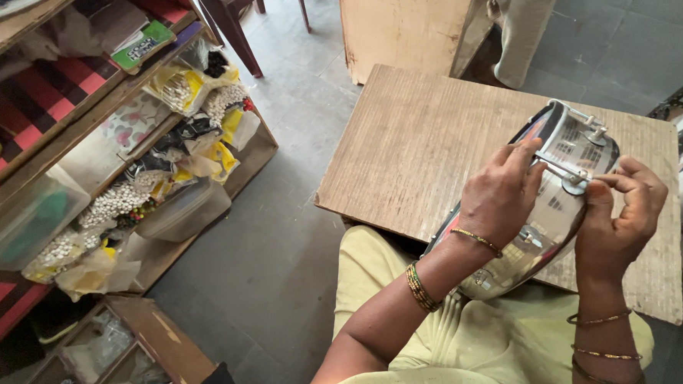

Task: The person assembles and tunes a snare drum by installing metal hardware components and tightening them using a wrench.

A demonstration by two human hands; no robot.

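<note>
Both your hands grip a curved shiny metal casing [552, 201] above the desk [420, 149]: left hand [503, 193] on its face, right hand [617, 219] apparently pinching its bracket [569, 173].

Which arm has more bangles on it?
The right arm: three thin gold-coloured bangles sit spread along it. The left arm shows one thin bangle at the wrist and one tight stack further up. Both hands hold the shiny oval metal casing.

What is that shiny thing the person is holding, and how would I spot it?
Find the wooden table at the picture's right. Over its near edge, the left hand and right hand hold a rounded, mirror-bright metal casing with small knobs and a thin rod across its top. Nothing else nearby is shiny metal.
</note>
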